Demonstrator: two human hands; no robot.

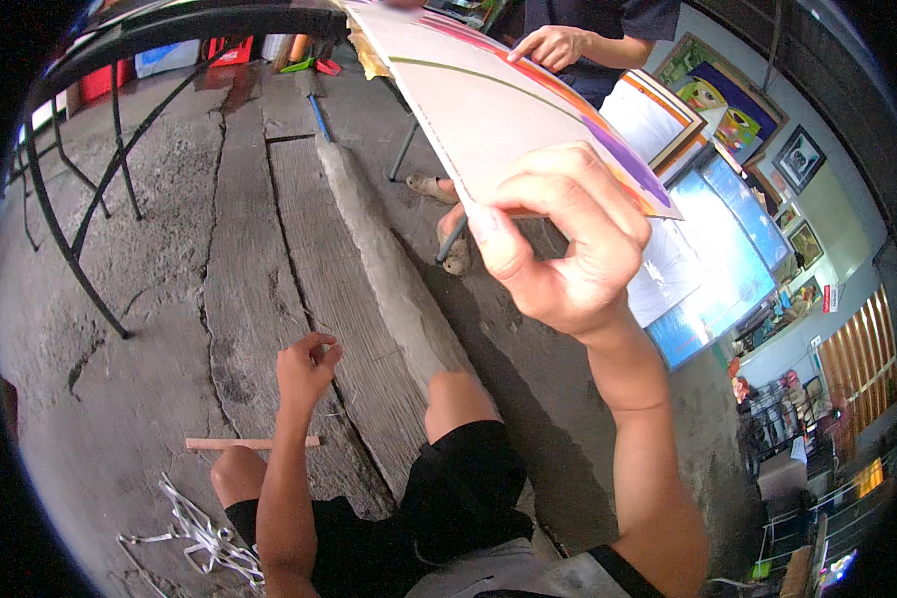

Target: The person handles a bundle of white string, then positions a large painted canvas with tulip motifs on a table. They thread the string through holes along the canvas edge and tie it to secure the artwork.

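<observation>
My right hand (pixel 578 234) pinches the near corner of a flat painted panel (pixel 488 130), thumb on one side and bent fingers on the other. The panel is mostly white, with an olive curved line and orange and purple bands along its right side. It is raised and slants away from me toward the top. Over my left thigh hangs my left hand (pixel 307 371), fingers loosely curled, a gap at the thumb and nothing visible in it. Another person's hand (pixel 550 46) points at or touches the panel's far right edge; contact is hard to tell.
A wooden stick (pixel 253 444) lies by my left knee, near tangled white straps (pixel 204 533). A dark metal-legged table (pixel 120 159) stands far left. Framed pictures (pixel 718 105) and a glossy blue surface (pixel 718 254) are on the right. The concrete floor (pixel 130 249) is cracked.
</observation>
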